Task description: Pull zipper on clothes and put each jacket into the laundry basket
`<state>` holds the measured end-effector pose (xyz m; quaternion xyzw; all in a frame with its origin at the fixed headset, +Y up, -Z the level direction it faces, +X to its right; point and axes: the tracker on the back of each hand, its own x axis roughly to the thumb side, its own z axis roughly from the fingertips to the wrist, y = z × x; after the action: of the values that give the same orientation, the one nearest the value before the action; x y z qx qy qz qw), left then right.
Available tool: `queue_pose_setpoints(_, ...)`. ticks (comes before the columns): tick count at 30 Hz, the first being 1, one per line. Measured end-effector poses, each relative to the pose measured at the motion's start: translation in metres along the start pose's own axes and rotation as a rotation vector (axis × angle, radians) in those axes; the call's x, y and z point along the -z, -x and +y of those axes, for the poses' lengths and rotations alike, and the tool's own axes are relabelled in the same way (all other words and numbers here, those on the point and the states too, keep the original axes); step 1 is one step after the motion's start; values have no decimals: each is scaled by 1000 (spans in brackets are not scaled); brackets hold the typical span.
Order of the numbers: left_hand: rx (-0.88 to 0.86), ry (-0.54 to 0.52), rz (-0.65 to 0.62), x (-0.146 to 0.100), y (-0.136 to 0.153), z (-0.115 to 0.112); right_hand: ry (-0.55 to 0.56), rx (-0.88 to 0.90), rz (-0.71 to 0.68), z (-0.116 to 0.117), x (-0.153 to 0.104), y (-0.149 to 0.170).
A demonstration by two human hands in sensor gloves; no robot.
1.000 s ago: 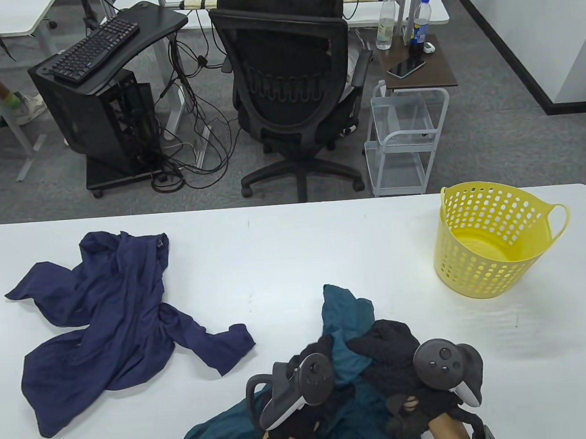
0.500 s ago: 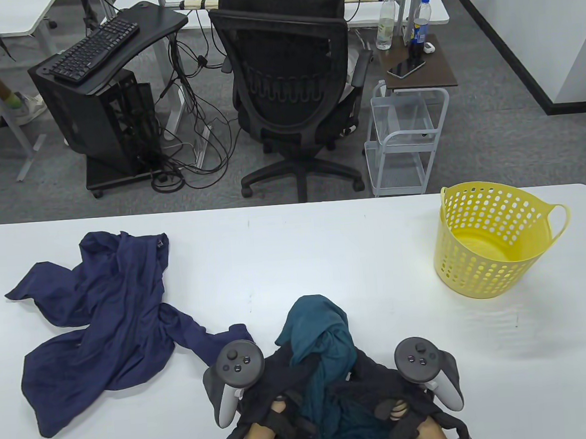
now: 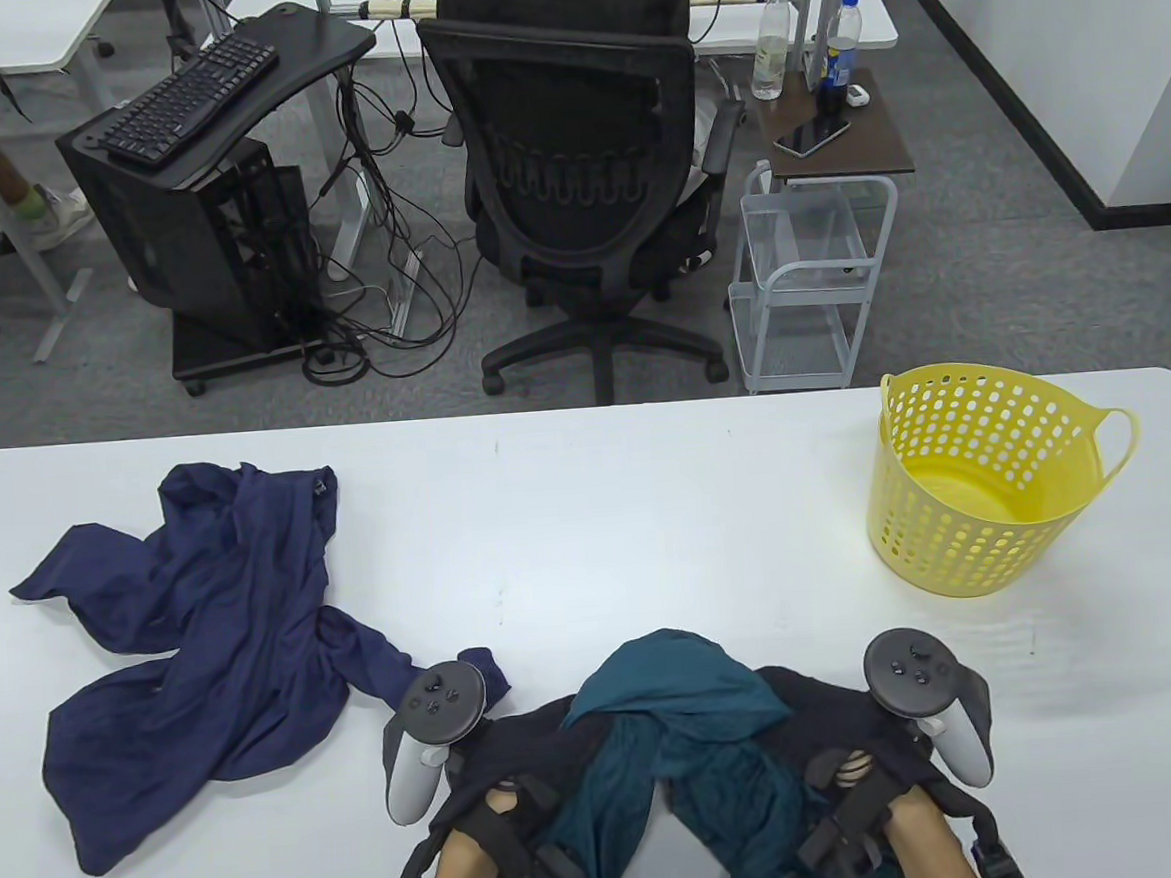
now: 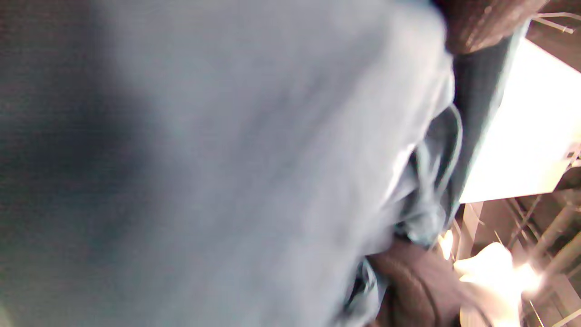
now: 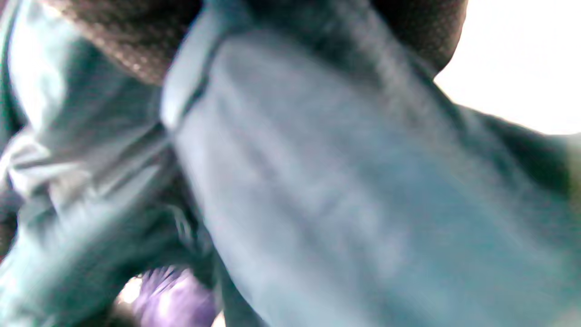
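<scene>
A teal jacket [image 3: 673,688] with a dark lining hangs over the table's near edge, its hood bunched in the middle. My left hand [image 3: 501,806] grips its left side. My right hand [image 3: 851,769] grips its right side with curled fingers. The two hands are wide apart, and the cloth is stretched between them. Blurred teal fabric [image 4: 227,159] fills the left wrist view, and the same fabric [image 5: 327,181] fills the right wrist view. A navy jacket [image 3: 199,646] lies crumpled on the left of the table. The yellow laundry basket [image 3: 993,531] stands empty at the far right.
The white table [image 3: 601,518] lies bare between the navy jacket and the basket. Beyond its far edge are an office chair [image 3: 582,179], a small wire cart [image 3: 810,283] and a computer stand [image 3: 207,185].
Both hands have drawn apart and back toward the near edge, spreading the teal jacket out from a bunched heap. Its hood has slid nearer to me. The navy jacket and basket have not moved.
</scene>
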<state>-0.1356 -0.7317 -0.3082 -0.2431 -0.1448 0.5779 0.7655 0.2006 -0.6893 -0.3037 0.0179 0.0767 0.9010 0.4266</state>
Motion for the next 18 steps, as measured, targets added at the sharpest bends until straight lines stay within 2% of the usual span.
queue_pose_setpoints(3, -6, 54, -14, 1, -4, -5, 175, -240, -48, -26, 2, -41)
queue_pose_setpoints(6, -6, 216, -82, 2, -15, -20, 304, -533, -186, -44, 4, -91)
queue_pose_setpoints(9, -18, 331, -129, -3, -25, -31, 443, -622, -403, -49, 1, -120)
queue_pose_setpoints(12, 27, 366, -103, -3, -23, -33, 581, -602, -449, -42, 9, -115)
queue_pose_setpoints(14, 113, 291, 30, 0, -12, -27, 537, -666, -298, -31, 28, -94)
queue_pose_setpoints(16, 346, 74, 262, 0, 1, -17, 326, -745, 6, -14, 48, -60)
queue_pose_setpoints(17, 504, -30, 337, 0, 5, -12, 242, -748, 73, -7, 54, -46)
queue_pose_setpoints(18, 645, -108, 385, -1, 5, -8, 202, -724, 93, 0, 55, -33)
